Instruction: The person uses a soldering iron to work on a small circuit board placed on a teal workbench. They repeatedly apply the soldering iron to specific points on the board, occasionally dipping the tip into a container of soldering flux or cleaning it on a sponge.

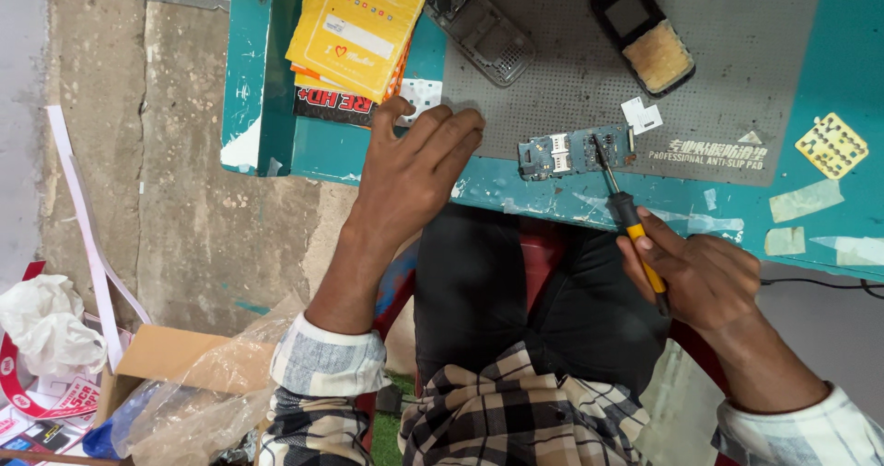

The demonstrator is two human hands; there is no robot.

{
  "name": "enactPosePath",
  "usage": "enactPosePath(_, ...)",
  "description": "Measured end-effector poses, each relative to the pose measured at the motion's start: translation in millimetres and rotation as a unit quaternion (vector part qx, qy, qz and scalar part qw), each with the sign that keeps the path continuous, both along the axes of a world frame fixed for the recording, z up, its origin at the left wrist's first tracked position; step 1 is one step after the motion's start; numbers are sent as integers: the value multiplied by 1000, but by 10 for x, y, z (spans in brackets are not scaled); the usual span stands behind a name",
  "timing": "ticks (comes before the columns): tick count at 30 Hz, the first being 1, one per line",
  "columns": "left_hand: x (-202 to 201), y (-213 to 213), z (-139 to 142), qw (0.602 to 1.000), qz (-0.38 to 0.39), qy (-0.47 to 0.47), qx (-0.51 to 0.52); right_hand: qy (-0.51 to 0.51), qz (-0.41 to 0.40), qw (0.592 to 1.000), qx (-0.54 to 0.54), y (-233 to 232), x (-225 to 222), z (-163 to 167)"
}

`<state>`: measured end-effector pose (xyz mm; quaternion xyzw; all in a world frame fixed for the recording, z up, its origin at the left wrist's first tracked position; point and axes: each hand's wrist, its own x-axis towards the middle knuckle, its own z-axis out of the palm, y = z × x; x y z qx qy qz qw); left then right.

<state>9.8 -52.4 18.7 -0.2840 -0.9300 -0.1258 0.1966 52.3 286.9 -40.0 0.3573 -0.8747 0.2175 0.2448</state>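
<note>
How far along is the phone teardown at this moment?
Done: phone shell and front piece lie apart on the grey mat. In hand: right hand holds a screwdriver, tip on the circuit board; left hand rests beside it. Left: board work, reassembly.

Mat (571, 70) centre open; phone shells (479, 29) block far edge.

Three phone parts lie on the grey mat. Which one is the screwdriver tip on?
The small blue circuit board at the mat's near edge. The grey frame and black housing lie farther back, untouched.

Two phone shells (479, 29), one circuit board (573, 151)
</note>
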Motion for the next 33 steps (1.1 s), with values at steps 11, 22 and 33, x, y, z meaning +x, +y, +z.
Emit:
enactPosePath(11, -36, 6, -7, 998, -28, 23, -45, 0, 12, 1000, -15, -9, -5, 29)
enactPosePath(22, -147, -50, -22, 985, -86, 54, -137, 5, 20, 1000, -19, -21, -29, 56)
enactPosePath(33, -116, -80, 40, 979, -92, 44, -177, 7, 14, 1000, -14, -30, -29, 50)
